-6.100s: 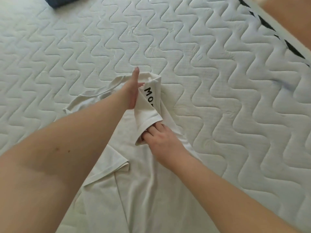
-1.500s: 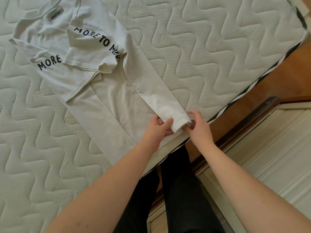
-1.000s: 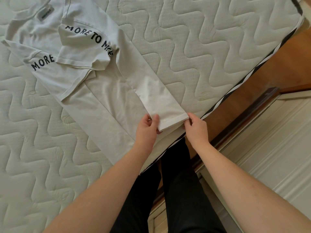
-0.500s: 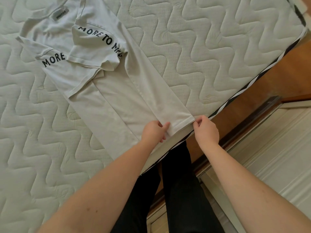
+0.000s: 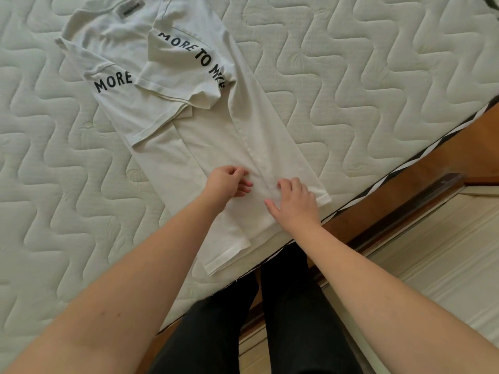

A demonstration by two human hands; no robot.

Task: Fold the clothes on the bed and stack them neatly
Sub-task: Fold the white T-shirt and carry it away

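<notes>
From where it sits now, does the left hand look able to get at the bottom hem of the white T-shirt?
Probably yes. The left hand rests on the T-shirt not far up from the bottom hem, which lies flat near the mattress edge with nothing on it.

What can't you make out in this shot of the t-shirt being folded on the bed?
- Head view: neck label print on the white t-shirt, too small to read.
- Lettering after "MORE TO", wrapped round the sleeve fold.
- Left hand fingertips, curled under; grip unclear.
- Fabric beneath the right hand.
- Mattress, cut off by the frame edges.
</notes>
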